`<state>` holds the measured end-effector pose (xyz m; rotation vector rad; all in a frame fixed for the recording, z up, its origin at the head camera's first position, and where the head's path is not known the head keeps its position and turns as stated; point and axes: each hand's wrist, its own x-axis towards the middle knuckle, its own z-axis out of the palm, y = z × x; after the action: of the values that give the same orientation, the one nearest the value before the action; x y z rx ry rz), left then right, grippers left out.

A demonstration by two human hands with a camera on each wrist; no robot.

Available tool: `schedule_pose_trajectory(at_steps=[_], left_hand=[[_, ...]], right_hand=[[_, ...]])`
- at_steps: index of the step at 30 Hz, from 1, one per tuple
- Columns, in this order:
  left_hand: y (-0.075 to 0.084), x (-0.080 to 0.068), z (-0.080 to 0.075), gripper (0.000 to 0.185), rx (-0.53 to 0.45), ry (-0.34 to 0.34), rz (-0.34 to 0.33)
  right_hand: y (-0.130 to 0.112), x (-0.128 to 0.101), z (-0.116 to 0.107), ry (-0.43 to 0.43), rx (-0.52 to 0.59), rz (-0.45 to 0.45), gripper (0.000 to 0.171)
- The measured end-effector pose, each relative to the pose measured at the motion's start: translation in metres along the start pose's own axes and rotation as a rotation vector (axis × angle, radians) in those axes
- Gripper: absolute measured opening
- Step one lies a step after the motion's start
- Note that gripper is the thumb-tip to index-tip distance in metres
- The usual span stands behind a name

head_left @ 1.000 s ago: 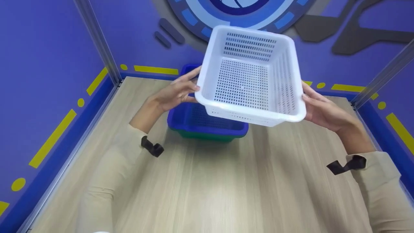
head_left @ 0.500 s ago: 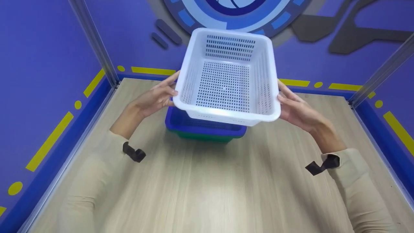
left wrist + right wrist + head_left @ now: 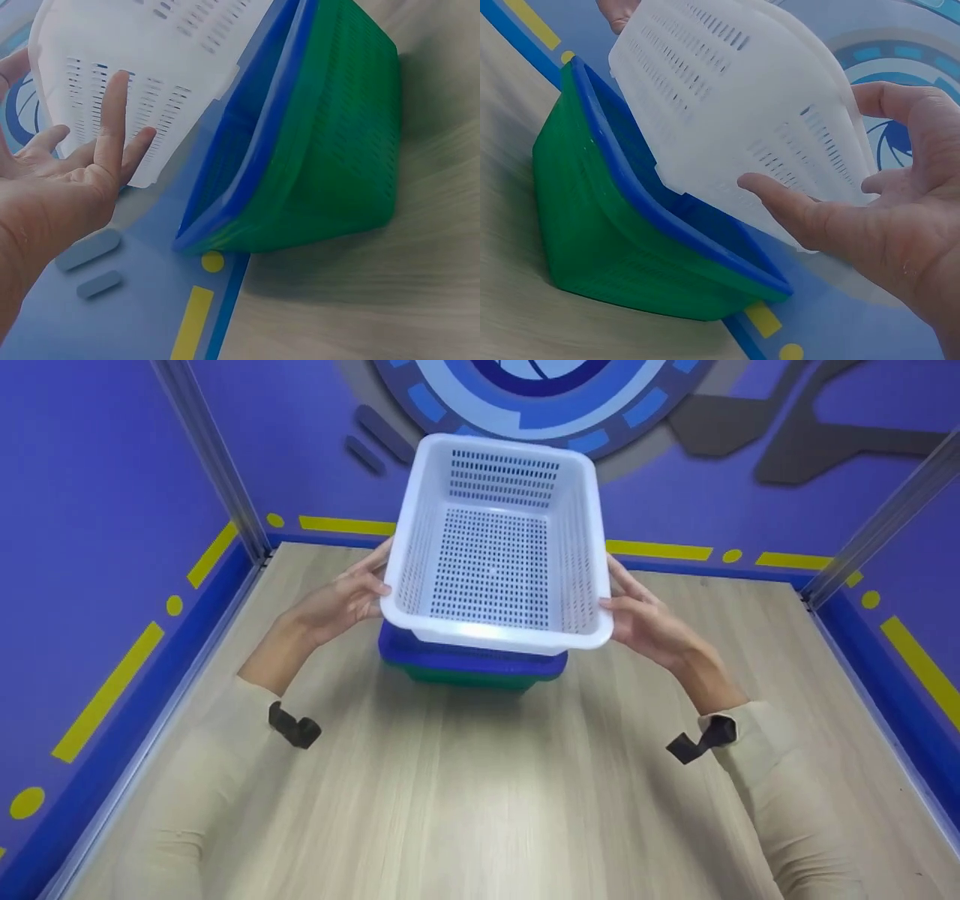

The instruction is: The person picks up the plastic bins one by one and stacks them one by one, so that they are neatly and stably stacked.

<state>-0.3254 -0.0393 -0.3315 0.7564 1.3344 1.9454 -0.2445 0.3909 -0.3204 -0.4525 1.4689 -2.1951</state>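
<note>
Both hands hold a white perforated plastic basket (image 3: pixel 491 641) by its two sides, its open top tilted toward the head camera. My left hand (image 3: pixel 334 604) grips the left rim, thumb on the edge and fingers spread beneath along the wall. On the opposite rim, my right hand (image 3: pixel 649 619) holds in the same way. Directly below the white basket, a blue basket (image 3: pixel 472 658) sits nested in a green basket (image 3: pixel 469 681) on the table. In the left wrist view the white basket (image 3: pixel 142 97) hangs over the blue rim (image 3: pixel 262 161). Most of the blue basket's inside is hidden.
The wood-grain table (image 3: pixel 480 787) is bounded by blue panels with yellow marks. A back wall (image 3: pixel 675 510) with a round graphic stands behind the baskets. Metal posts (image 3: pixel 214 457) rise at the corners. Black straps (image 3: pixel 296 726) hang at the wrists.
Both hands have carried the white basket leftward and slightly down, from right of the stacked blue and green baskets to over them. The stack stays put on the table.
</note>
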Motion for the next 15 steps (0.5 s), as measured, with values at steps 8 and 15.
schedule_pose_trajectory(at_steps=[8, 15], left_hand=[[0.0027, -0.0009, -0.0002, 0.072, -0.012, 0.017, -0.009], [0.0022, -0.0010, -0.0023, 0.070, 0.056, 0.029, -0.014]], right_hand=[[0.0020, 0.0013, 0.0014, 0.018, 0.027, -0.011, 0.072], [0.0010, 0.0012, 0.0012, 0.044, -0.005, 0.001, 0.072]])
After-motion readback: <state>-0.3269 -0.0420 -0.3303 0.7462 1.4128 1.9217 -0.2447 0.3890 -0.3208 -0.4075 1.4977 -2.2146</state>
